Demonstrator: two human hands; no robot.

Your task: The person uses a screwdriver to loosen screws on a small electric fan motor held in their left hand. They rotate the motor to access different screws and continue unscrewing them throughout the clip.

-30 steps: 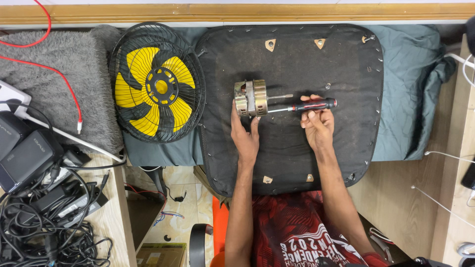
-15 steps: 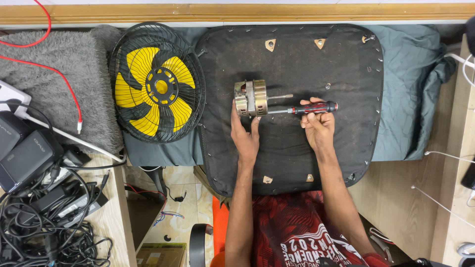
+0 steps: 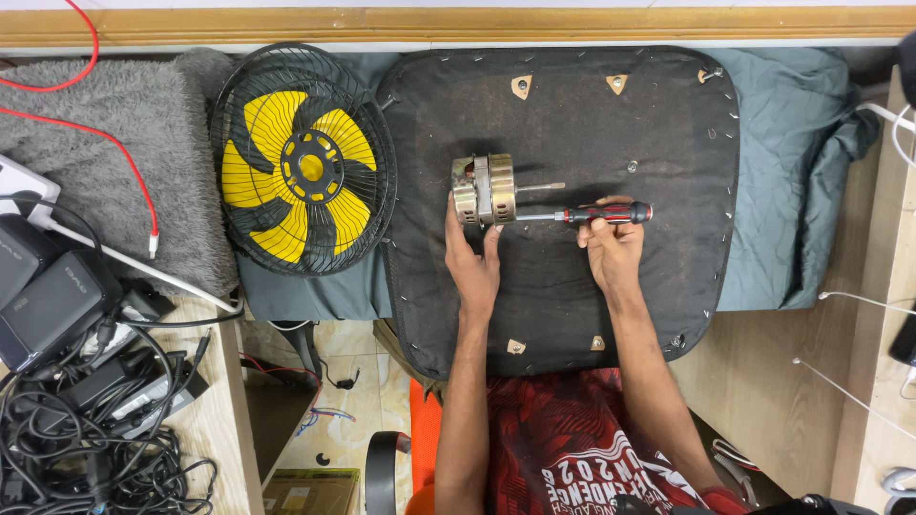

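Seen from above, a wooden desk (image 3: pixel 863 401) is covered by a teal cloth (image 3: pixel 792 191), and on that cloth lies a black upholstered pad (image 3: pixel 592 305) with staples around its border, filling the middle of the desk. A small metal fan motor (image 3: pixel 484 189) lies on its side near the centre of the pad, its thin shaft pointing toward the desk's right edge.

The left hand (image 3: pixel 473 262) reaches up from the near edge; thumb and fingers press against the motor's lower side, bracing it without fully closing around it. The right hand (image 3: pixel 611 250) has its grip closed around the red and black handle of a screwdriver (image 3: pixel 584 216). The screwdriver lies level, parallel to the near edge, and its metal tip meets the right side of the motor just below the shaft.

Toward the desk's left side, a round black wire fan cage with yellow blades (image 3: pixel 303 160) lies flat, overlapping the teal cloth and sitting just beside the pad's left border. Further left is a grey fuzzy mat (image 3: pixel 114 181) crossed by a thin red cable (image 3: pixel 105 138). At the near left corner sits a tangle of black cables and power adapters (image 3: pixel 76 381). White cables (image 3: pixel 859 300) trail along the right edge. The person's red patterned shirt (image 3: pixel 563 439) shows at the near edge.
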